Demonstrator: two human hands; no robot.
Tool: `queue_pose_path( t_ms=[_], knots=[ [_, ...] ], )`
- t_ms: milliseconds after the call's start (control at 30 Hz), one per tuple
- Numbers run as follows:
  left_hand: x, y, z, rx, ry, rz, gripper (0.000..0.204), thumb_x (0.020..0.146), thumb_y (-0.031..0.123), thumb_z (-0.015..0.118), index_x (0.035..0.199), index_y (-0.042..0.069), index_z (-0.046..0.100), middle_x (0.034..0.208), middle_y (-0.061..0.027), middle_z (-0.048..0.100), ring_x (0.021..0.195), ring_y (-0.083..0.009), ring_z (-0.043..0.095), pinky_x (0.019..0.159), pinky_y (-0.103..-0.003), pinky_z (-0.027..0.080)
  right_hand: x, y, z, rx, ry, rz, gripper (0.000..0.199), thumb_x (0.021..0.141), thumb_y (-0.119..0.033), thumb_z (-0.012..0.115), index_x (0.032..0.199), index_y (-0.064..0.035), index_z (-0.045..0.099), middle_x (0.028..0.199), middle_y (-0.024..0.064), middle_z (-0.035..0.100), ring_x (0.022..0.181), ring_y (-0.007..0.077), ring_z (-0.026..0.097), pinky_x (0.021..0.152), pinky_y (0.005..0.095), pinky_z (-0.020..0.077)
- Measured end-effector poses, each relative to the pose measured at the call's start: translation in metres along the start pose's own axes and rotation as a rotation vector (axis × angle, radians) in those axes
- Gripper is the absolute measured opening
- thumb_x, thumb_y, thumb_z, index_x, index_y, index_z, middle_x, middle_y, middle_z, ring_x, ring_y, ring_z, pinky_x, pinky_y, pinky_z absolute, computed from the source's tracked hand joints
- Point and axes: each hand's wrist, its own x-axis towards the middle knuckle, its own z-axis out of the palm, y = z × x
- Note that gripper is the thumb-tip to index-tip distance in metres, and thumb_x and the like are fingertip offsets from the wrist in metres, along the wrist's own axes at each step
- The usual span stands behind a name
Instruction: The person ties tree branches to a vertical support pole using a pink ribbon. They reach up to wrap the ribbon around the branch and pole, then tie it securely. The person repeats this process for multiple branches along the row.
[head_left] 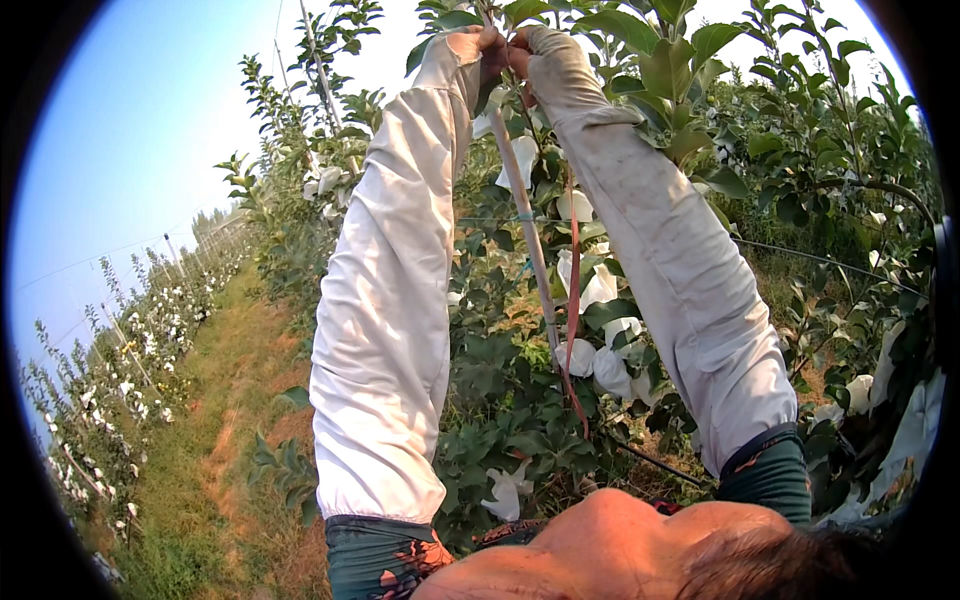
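Observation:
Both my arms reach up in pale sleeve covers to the top of a thin pole point(522, 205) in a fruit tree. My left hand point(474, 42) is closed at the pole's left side, its fingertips partly hidden. Close against it on the right, my right hand point(523, 58) has its fingers pinched together. Whatever lies between the fingers is too small and covered to make out. A reddish ribbon point(573, 290) hangs down beside the pole from behind my right forearm; its upper end is hidden. Broad green leaves point(668, 70) surround my right hand.
White bags point(612, 370) hang among the branches below my hands. A wire point(830, 262) runs across behind my right arm. To the left, a grassy lane point(225, 420) separates this row from another row of trees point(120, 390) with white bags.

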Motion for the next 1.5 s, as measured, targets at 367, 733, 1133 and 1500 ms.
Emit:
queue_pose_path(
  t_ms=[367,733,1133,1500],
  knots=[
    [-0.02,0.01,0.007,-0.035,0.146,-0.061,0.016,0.084,0.019,0.059,0.084,0.004,0.057,0.069,-0.0069,0.06,0.062,-0.0184,0.06,0.054,-0.03,0.05,-0.034,-0.024,-0.001,-0.547,0.093,-0.477,0.012,0.081,-0.022,0.053,0.087,-0.013,0.059,0.075,0.0088,0.059,0.069,0.0294,0.058,0.059,0.0393,0.045],
    [-0.005,0.013,0.024,0.042,0.314,-0.059,0.013,0.084,0.014,0.059,0.084,0.002,0.056,0.069,-0.0094,0.06,0.058,-0.0187,0.06,0.051,-0.029,0.05,-0.015,-0.035,-0.013,0.008,0.178,-0.484,0.003,0.079,-0.005,0.057,0.08,-0.0034,0.06,0.074,0.0079,0.061,0.064,0.0159,0.058,0.058,0.0284,0.0469],
    [0.013,-0.004,0.015,0.16,0.348,0.386,0.013,0.083,0.008,0.06,0.089,0.0,0.052,0.071,-0.0105,0.06,0.053,-0.0161,0.058,0.045,-0.028,0.049,0.046,0.009,0.0,0.428,-0.084,-0.46,0.012,0.075,-0.001,0.061,0.087,-0.0018,0.059,0.079,0.01,0.063,0.069,0.017,0.061,0.061,0.0286,0.0485],
    [-0.048,0.007,0.057,0.907,0.748,0.813,0.006,0.078,0.002,0.054,0.079,0.001,0.059,0.072,-0.0103,0.058,0.064,-0.0222,0.056,0.058,-0.032,0.044,0.042,0.007,0.014,0.438,-0.013,-0.358,0.013,0.075,-0.001,0.063,0.088,-0.0006,0.063,0.074,0.008,0.065,0.063,0.0123,0.06,0.06,0.0247,0.0491]
  ],
)
